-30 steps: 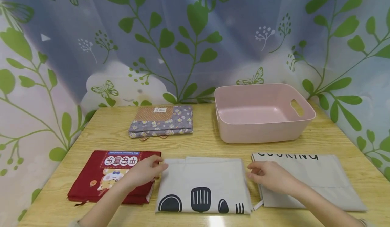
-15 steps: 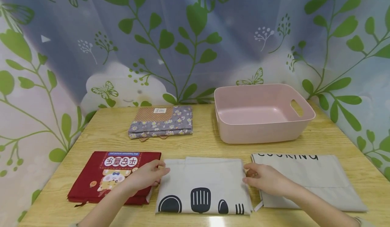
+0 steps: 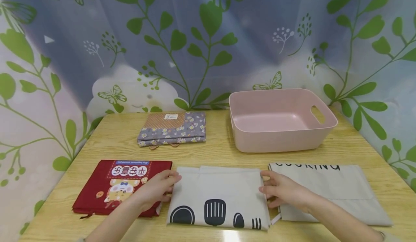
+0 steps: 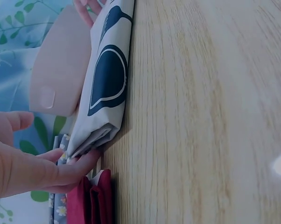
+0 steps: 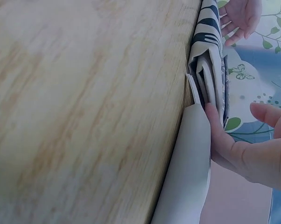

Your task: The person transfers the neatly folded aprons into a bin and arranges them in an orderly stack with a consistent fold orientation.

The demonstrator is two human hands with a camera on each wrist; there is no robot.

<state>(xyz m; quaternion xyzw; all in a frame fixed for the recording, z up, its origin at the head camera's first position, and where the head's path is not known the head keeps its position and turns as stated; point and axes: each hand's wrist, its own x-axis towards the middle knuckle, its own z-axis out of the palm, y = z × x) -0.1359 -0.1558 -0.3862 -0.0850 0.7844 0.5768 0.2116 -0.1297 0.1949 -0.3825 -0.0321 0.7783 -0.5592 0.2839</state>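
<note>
A folded cream apron [image 3: 219, 189] printed with dark kitchen utensils lies flat at the front middle of the table. My left hand [image 3: 158, 188] is at its left edge. In the left wrist view, that hand's fingertips [image 4: 91, 161] reach the folded end, low by the tabletop, while the thumb stays raised and apart. At the opposite edge is my right hand [image 3: 287, 191]. The right wrist view shows its fingers [image 5: 217, 128] against the stacked folds, thumb lifted away. Neither hand pinches the fabric.
A folded red apron [image 3: 94, 191] lies left, partly behind my left forearm. Another cream one [image 3: 344, 191], lettered "COOKING", is at the right beneath my right forearm. Behind are a folded floral cloth [image 3: 191, 128] and a pink plastic bin [image 3: 279, 141].
My right hand has shifted left onto the middle apron's right edge, its fingers now spread downward. The left hand has moved slightly right to the left edge.
</note>
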